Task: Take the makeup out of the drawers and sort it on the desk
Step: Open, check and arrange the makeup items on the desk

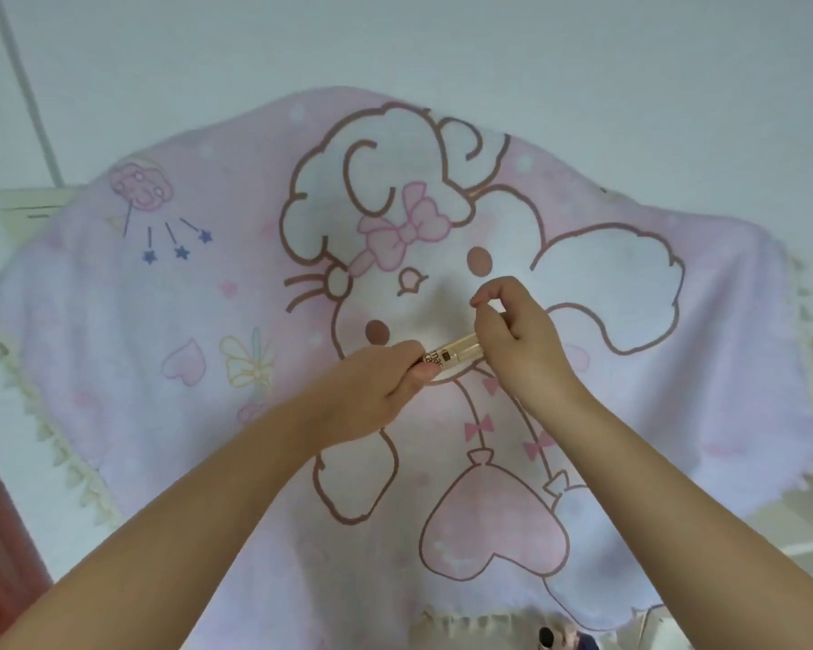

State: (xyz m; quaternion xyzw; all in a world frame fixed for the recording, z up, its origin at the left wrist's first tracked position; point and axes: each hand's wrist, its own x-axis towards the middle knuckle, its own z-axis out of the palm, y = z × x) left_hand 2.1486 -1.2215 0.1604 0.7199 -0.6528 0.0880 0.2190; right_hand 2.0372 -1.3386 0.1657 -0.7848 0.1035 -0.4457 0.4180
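Observation:
A slim beige makeup tube (456, 350) with dark lettering is held between both hands above the middle of the desk. My left hand (381, 391) grips its near-left end with curled fingers. Its far-right end is pinched in my right hand (519, 340), which hides that tip. The desk is covered by a pink and white cloth (170, 330) printed with a cartoon animal. No drawer shows in this view.
The cloth has a cream fringe (52, 443) along its left edge. A white wall (442, 39) rises behind the desk, with a white cable (34, 114) at far left. A small dark object (546, 638) peeks out at the cloth's near edge.

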